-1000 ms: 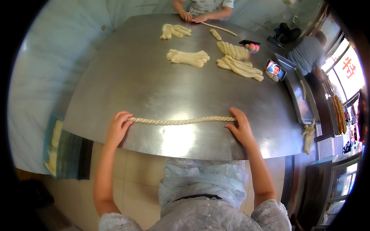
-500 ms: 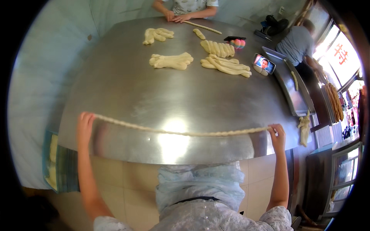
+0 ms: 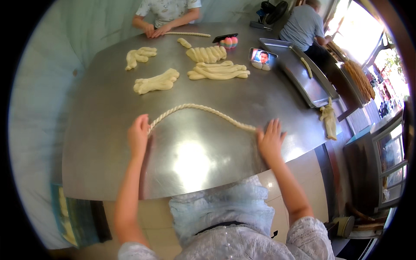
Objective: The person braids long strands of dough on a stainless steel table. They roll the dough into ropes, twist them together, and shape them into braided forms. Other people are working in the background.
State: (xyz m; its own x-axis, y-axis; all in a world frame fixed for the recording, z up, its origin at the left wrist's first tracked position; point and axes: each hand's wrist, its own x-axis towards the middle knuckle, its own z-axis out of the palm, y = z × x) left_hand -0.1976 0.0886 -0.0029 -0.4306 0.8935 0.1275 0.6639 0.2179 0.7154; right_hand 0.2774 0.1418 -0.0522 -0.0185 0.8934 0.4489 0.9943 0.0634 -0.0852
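Cream-coloured dough rope [image 3: 203, 106], tightly twisted, lies across the shiny metal surface [image 3: 104, 151] in the head view, its middle bowed away from the person. The left hand [image 3: 138, 130] grasps its left end with bunched fingers; the right hand [image 3: 270, 138] rests palm down at the other end, fingers straight and unclenched. Beyond the arch lie a dough bundle [image 3: 157, 81] at left and long dough strips [image 3: 219, 71] at right, near a propped phone [image 3: 263, 56]. Across the surface, a co-worker's hands [image 3: 157, 31] touch a thinner strand [image 3: 190, 34].
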